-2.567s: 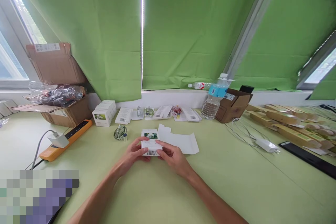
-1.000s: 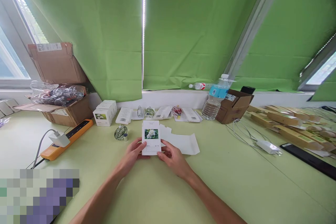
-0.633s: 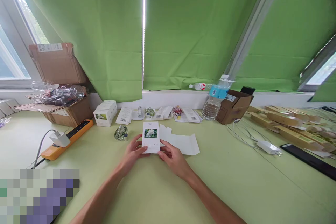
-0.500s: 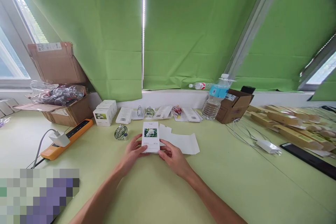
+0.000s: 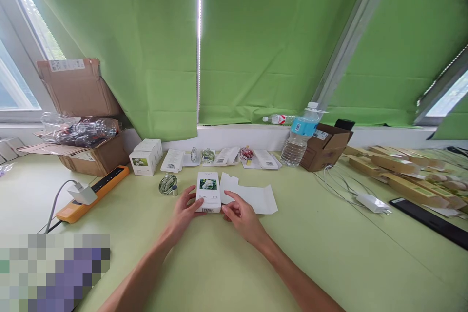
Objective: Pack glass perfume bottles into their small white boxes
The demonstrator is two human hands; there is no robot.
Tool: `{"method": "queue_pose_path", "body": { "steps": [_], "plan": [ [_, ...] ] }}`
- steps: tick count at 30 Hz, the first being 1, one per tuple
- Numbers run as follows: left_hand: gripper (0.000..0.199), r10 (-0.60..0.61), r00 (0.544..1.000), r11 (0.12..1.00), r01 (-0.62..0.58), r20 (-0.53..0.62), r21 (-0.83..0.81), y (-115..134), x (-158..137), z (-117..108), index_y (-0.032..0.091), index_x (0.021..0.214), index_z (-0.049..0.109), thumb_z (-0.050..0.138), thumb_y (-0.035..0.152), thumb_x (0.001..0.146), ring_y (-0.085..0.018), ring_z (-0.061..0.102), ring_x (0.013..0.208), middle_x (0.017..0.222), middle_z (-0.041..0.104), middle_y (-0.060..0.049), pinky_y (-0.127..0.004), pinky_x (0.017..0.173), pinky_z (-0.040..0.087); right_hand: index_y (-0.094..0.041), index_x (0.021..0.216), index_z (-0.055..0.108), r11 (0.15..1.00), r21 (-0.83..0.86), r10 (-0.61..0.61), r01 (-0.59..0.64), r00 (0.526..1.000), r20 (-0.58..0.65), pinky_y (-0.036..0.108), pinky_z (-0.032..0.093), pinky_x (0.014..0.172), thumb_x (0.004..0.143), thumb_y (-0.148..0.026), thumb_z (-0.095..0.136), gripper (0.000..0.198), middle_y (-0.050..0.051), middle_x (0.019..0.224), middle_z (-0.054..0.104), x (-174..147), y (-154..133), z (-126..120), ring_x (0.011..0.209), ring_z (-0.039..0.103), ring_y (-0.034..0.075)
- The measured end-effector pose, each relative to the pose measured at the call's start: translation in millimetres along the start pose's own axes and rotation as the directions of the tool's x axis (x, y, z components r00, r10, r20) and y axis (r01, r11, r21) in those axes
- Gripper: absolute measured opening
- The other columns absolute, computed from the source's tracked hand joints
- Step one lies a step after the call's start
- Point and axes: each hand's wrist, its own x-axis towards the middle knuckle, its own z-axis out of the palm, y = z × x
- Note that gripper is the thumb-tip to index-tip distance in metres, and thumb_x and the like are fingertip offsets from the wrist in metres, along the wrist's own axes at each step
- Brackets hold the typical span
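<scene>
A slim white carton [image 5: 208, 197] with a white-flower picture on its front stands in the middle of the table, its bottom edge with a barcode toward me. My left hand [image 5: 185, 208] grips its left side, thumb on the front face. At the carton's lower right corner is my right hand [image 5: 239, 213], index finger stretched out and the others curled; whether its thumb touches the carton I cannot tell. Behind them lies an unfolded white card sheet [image 5: 256, 197]. Left of the carton rests a small glass bottle with a coiled cord [image 5: 168, 184].
Several white boxes [image 5: 146, 157] stand at the back left, beside flat cartons and small bottles in a row. An orange power strip [image 5: 93, 194] and an open cardboard box [image 5: 87, 158] are left. A large water bottle [image 5: 298, 136], charger [image 5: 373, 203] and phone [image 5: 427, 222] lie right.
The carton has tipped back, so its barcoded bottom edge now shows. My right hand has loosened from its side, with the index finger lifted away; my left hand keeps its grip.
</scene>
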Motion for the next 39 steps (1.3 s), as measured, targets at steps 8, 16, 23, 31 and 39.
{"method": "queue_pose_path", "body": {
  "steps": [8,16,23,31,39],
  "plan": [
    [0.063,-0.017,1.0,1.0,0.016,-0.018,-0.014,-0.4,1.1,-1.2,0.023,0.13,0.049,0.078,0.032,0.075,-0.03,0.064,0.109,0.127,0.061,-0.014,-0.042,0.083,0.059,-0.019,0.09,0.057,0.988,0.149,0.001,0.025,0.985,-0.173,0.032,0.052,0.062,0.087,-0.066,0.047,0.047,0.002,0.065,0.063,4.9,-4.6,-8.9,0.061,0.062,0.017],
    [0.063,-0.005,1.0,1.0,0.005,-0.02,0.008,2.7,-2.1,2.7,0.021,0.131,0.046,0.076,0.031,0.077,-0.03,0.063,0.111,0.13,0.058,-0.016,-0.043,0.084,0.059,-0.018,0.094,0.062,0.993,0.122,0.013,0.003,0.992,-0.126,0.032,0.052,0.064,0.085,-0.063,0.054,0.046,0.004,0.071,0.065,5.3,-2.6,-7.4,0.065,0.062,0.018],
    [0.065,0.097,0.995,0.987,-0.094,-0.015,0.132,1.0,-3.4,4.6,0.022,0.127,0.049,0.077,0.042,0.072,-0.03,0.066,0.104,0.136,0.053,-0.014,-0.041,0.077,0.06,-0.017,0.099,0.064,0.994,0.112,0.016,-0.001,0.991,-0.132,0.034,0.054,0.067,0.083,-0.061,0.057,0.047,0.006,0.078,0.068,5.0,-4.8,-8.6,0.069,0.063,0.019],
    [0.072,0.177,0.983,0.932,-0.155,-0.039,0.327,-8.5,1.9,-3.6,0.019,0.135,0.043,0.07,0.051,0.076,-0.026,0.069,0.087,0.129,0.056,-0.018,-0.039,0.072,0.059,-0.018,0.101,0.064,0.999,-0.011,-0.04,0.038,0.992,-0.122,0.034,0.054,0.07,0.087,-0.054,0.054,0.041,0.006,0.082,0.068,2.4,-5.1,-7.3,0.073,0.064,0.019],
    [0.057,0.356,0.934,0.734,-0.253,-0.039,0.63,-12.8,3.0,-4.7,0.022,0.126,0.048,0.066,0.047,0.078,-0.027,0.061,0.106,0.14,0.038,-0.013,-0.037,0.074,0.059,-0.022,0.101,0.067,0.919,-0.357,-0.227,0.171,0.966,-0.122,0.033,0.052,0.072,0.093,-0.04,0.048,0.027,0.006,0.097,0.07,-2.2,-9.2,-6.9,0.086,0.064,0.021]
  ]
}}
